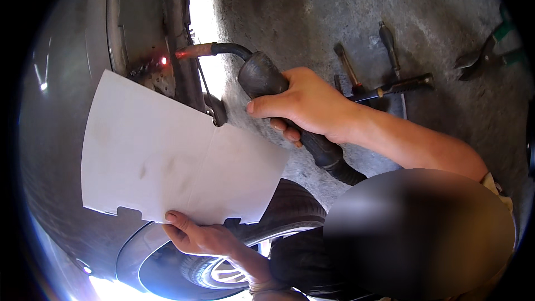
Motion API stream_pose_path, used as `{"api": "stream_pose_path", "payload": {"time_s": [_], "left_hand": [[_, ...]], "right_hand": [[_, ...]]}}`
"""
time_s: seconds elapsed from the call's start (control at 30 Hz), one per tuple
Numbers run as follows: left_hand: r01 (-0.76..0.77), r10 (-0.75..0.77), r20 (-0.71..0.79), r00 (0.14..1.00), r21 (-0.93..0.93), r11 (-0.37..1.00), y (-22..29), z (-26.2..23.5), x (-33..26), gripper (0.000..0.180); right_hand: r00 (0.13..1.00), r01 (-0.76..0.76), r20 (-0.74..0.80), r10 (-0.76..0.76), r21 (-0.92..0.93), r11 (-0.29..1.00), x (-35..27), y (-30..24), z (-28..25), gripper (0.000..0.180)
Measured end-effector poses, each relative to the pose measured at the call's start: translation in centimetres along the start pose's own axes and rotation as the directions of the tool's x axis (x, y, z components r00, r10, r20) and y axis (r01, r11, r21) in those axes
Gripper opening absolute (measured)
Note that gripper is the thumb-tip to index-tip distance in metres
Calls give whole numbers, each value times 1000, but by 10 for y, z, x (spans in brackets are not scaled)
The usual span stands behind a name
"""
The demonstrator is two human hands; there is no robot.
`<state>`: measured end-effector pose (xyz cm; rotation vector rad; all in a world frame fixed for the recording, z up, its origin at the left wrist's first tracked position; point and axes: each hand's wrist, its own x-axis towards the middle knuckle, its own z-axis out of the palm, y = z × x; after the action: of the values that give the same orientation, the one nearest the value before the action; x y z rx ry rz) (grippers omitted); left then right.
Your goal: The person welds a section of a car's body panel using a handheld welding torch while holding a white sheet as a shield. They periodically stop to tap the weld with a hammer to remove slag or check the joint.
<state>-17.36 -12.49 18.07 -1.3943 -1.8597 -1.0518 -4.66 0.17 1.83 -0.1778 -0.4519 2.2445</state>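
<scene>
Blurred past recognition, a large oval patch (418,234) covers the lower right. Behind, the grey car (67,111) is partly hidden by a white sheet (184,150), which the left hand (203,238) pinches at its lower edge, most fingertips out of sight. Above, the right hand (312,100) wraps a black welding torch (262,75), its nozzle just beside a small glowing spot (164,61).

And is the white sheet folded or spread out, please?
Spread: the white sheet shows one broad face, its notched edge held by the left hand.
</scene>
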Motion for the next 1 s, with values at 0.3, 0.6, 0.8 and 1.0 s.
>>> {"api": "stream_pose_path", "payload": {"time_s": [0.3, 0.6, 0.8, 1.0], "left_hand": [[5, -5, 22, 1000, -4, 1000, 0, 1, -2, 61], [17, -15, 54, 998, -37, 999, -5, 4, 0, 55], [24, -17, 77, 997, -85, 996, 2, 17, -4, 48], [-4, 8, 122, 993, -28, 1000, 2, 21, -3, 44]], "right_hand": [[998, -32, 62, 30, 38, 999, 5, -3, -5, 23], [996, -19, 88, 15, 44, 999, 13, -12, -3, 21], [996, -14, 83, 11, 27, 1000, 14, -13, -4, 20], [996, -17, 88, 15, 20, 1000, 14, -13, -3, 20]]}}
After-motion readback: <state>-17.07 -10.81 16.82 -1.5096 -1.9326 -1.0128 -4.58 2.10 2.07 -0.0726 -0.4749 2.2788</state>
